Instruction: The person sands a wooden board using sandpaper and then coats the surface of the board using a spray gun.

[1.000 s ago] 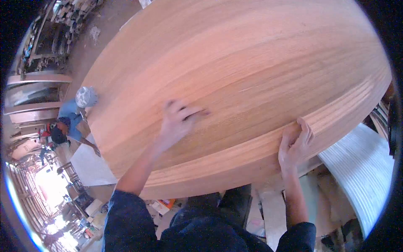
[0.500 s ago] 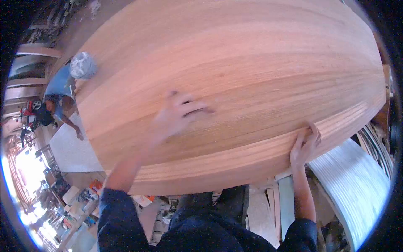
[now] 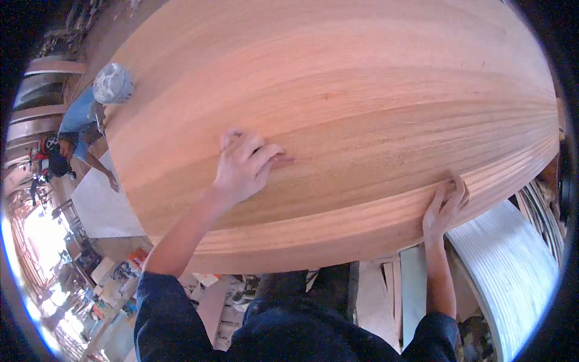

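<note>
A broad, curved wooden surface [image 3: 356, 114] of long joined strips fills most of the view, like a hull lying bottom up. My left hand [image 3: 244, 163] rests palm down near its left middle. The fingers are bent and apart, and I make out nothing in them. Along the stepped near edge, at the right, my right hand [image 3: 445, 208] touches the wood with its fingers apart and slightly bent. Part of each palm is hidden from me.
At the far left a co-worker in a blue shirt [image 3: 78, 114] bends by the surface. A whitish bucket [image 3: 113, 84] stands at its left edge, above a pale board [image 3: 102, 202]. A ribbed light sheet [image 3: 512, 259] lies at the lower right, and clutter covers the floor at lower left.
My left hand has shifted slightly left and its fingers have drawn closer together; it was blurred before. My right hand keeps its place on the edge. The view has shifted a little.
</note>
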`<state>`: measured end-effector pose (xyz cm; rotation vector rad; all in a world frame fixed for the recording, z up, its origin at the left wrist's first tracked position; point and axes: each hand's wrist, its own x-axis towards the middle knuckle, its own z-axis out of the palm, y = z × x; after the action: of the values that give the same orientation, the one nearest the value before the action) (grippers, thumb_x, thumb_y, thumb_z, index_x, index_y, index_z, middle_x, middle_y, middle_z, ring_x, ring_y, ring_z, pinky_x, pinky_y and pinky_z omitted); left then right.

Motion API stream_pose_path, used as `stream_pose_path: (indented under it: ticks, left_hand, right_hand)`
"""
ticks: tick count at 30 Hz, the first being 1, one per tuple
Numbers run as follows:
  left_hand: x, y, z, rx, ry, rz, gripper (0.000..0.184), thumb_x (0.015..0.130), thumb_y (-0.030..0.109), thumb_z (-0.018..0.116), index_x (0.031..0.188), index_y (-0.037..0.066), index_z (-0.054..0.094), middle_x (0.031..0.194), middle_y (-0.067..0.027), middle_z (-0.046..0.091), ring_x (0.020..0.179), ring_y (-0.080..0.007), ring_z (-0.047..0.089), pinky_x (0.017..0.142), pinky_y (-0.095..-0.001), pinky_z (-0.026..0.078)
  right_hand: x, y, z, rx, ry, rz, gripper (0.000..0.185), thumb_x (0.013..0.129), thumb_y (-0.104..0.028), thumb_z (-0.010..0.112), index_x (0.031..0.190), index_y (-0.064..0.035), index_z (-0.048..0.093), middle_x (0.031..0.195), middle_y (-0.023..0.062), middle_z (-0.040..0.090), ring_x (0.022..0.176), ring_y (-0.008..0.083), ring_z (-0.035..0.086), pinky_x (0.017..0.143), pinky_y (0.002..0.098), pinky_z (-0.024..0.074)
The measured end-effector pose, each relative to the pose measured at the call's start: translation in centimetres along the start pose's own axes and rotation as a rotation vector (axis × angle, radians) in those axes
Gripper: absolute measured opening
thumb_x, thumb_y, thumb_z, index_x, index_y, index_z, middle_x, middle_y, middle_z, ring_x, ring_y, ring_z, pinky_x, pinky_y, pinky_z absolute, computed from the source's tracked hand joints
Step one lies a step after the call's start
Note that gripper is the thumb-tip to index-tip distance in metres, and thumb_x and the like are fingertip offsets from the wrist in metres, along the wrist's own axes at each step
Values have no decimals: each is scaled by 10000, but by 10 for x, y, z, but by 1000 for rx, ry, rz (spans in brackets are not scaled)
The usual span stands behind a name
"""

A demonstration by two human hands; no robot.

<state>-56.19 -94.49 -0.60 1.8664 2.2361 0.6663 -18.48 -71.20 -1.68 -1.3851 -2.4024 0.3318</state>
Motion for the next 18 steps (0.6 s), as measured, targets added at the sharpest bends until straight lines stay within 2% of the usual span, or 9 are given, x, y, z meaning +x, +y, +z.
stream_pose_path:
  ticks: [1,3,5,8,11,13,14,16,18]
  left_hand:
    - [0,5,0,82,57,1,150,904,223,663,1005,294,748,963,37,624,924,-153,594,908,-424,421]
    - [44,28,37,93,19,153,248,960,197,576,1101,331,731,1005,29,616,954,-176,598,943,-462,432]
    - [106,66,69,46,-80,178,300,972,194,547,1194,324,701,1049,-19,615,1068,-228,606,978,-489,423]
    - [167,104,81,88,-181,127,317,984,171,534,1252,283,661,1072,-42,634,1116,-234,607,981,-480,401]
    - [108,64,61,-11,-281,83,336,969,160,566,1268,280,662,1178,-51,629,1153,-256,591,1034,-525,388]
    - [9,16,33,9,-126,-25,382,914,183,649,1279,292,683,1297,-53,587,1258,-273,524,1137,-616,319]
    - [-36,-15,12,216,-229,46,406,882,227,710,1280,302,676,1274,-27,584,1220,-239,521,1103,-614,363]
    - [-99,-66,-43,83,-83,-113,364,715,307,810,1070,296,735,976,39,629,885,-180,575,908,-431,460]
    - [-100,-72,-48,108,-33,-80,305,741,292,792,1040,292,738,924,39,621,842,-183,577,865,-419,454]
  right_hand:
    - [-1,2,1,-41,-11,-3,353,1030,-182,528,1339,-12,534,1302,161,561,1243,320,437,1089,442,297]
    - [4,0,7,-80,-13,-26,362,1032,-196,521,1343,-10,531,1319,158,557,1251,320,433,1095,444,288]
    - [3,0,9,-91,-21,-37,376,1030,-203,514,1352,-9,523,1336,150,554,1269,322,421,1105,454,270]
    - [1,-2,10,-123,-29,-28,391,1027,-209,515,1365,-12,515,1342,148,553,1278,325,415,1111,469,262]
    - [2,3,12,-104,-42,-48,400,1022,-202,522,1376,-16,511,1345,142,550,1277,317,416,1105,461,269]
    - [3,9,13,-93,-37,-79,403,1021,-201,522,1377,-12,510,1344,144,545,1268,315,418,1101,456,277]
    - [4,9,15,-86,-18,-114,406,1020,-199,522,1378,-8,510,1343,146,540,1258,313,420,1096,450,284]
    - [7,5,15,-89,-29,-85,405,1021,-197,522,1376,-3,509,1341,151,536,1248,311,422,1093,445,290]
    - [5,-1,17,-104,-27,-51,404,1022,-194,522,1374,2,508,1340,156,531,1239,310,424,1090,439,295]
